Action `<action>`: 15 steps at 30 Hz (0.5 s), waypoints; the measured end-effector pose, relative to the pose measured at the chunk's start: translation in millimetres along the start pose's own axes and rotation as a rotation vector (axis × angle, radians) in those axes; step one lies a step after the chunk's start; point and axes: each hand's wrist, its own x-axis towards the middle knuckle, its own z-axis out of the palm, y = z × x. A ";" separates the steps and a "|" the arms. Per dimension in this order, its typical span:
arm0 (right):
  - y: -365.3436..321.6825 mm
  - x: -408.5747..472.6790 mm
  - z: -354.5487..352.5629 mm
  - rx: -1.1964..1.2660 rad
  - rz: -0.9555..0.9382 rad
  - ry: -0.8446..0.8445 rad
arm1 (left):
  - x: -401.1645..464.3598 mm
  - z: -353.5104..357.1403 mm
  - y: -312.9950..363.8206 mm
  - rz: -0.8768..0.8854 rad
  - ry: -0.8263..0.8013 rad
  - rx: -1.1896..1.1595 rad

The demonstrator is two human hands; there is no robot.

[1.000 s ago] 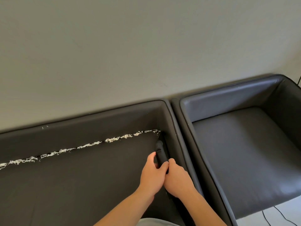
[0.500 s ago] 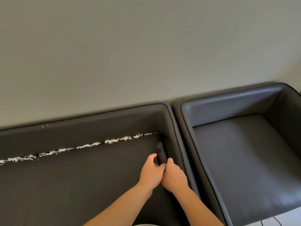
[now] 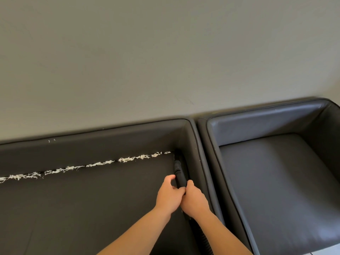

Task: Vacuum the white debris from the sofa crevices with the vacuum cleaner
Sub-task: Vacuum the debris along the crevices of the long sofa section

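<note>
wide bare run of seat (image 3: pixel 92 208) on the dark sofa, open from the left edge across to the hands. along the back edge, a line of debris (image 3: pixel 88 165) packed in the crevice under the backrest (image 3: pixel 92 142), reaching nearly to the right back corner. right edge walled by the armrest (image 3: pixel 195 153); nozzle (image 3: pixel 179 174) lodged in that side crevice, tip near the corner, left hand (image 3: pixel 170 196) and right hand (image 3: pixel 194 200) gripping it side by side, hose (image 3: pixel 204 242) trailing along the same edge to the front. beyond the armrest, second seat (image 3: pixel 279 181) bare, boxed by its own back and arms. wall (image 3: pixel 165 52) close behind both backrests.
</note>
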 end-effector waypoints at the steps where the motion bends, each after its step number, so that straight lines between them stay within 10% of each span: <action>1: 0.3 -0.1 -1.3 -0.004 -0.006 0.009 | -1.2 0.8 -0.2 -0.003 0.007 -0.029; 15: -4.9 -4.1 -9.4 0.099 -0.058 -0.065 | -8.6 -2.4 3.3 -0.027 0.043 -0.133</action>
